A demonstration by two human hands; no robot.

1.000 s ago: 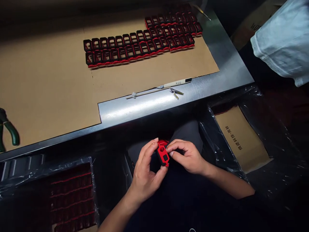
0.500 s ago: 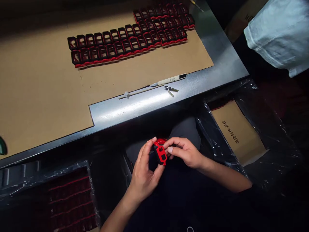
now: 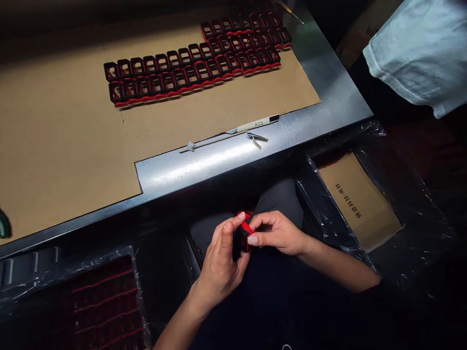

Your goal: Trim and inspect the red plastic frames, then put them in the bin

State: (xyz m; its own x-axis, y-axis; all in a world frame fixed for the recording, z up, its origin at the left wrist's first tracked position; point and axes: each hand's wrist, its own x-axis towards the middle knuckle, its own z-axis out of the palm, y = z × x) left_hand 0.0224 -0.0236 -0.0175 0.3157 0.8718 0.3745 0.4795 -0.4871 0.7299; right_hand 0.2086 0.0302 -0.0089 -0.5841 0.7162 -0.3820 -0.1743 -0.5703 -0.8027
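Observation:
Over my lap, a small red and black plastic housing (image 3: 246, 226) sits between my two hands, partly hidden by the fingers. My left hand (image 3: 222, 255) wraps round it from the left, thumb low and fingertips on its upper edge. From the right, my right hand (image 3: 279, 233) pinches the housing's red edge between thumb and forefinger. On the table beyond, several rows of similar red and black housings (image 3: 178, 78) stand on a cardboard sheet (image 3: 73, 146).
By the metal table edge (image 3: 207, 165) lie a knife-like tool marked A55 (image 3: 257, 123), a thin stick with a white tuft (image 3: 191, 146) and nail clippers (image 3: 257, 138). A plastic-lined box of red parts (image 3: 109, 301) is lower left; another with cardboard (image 3: 359, 201) is right. A person's light sleeve (image 3: 419, 58) shows upper right.
The housing has turned in my hands, so its red face with holes no longer shows. My right thumb and forefinger have shifted slightly along its edge.

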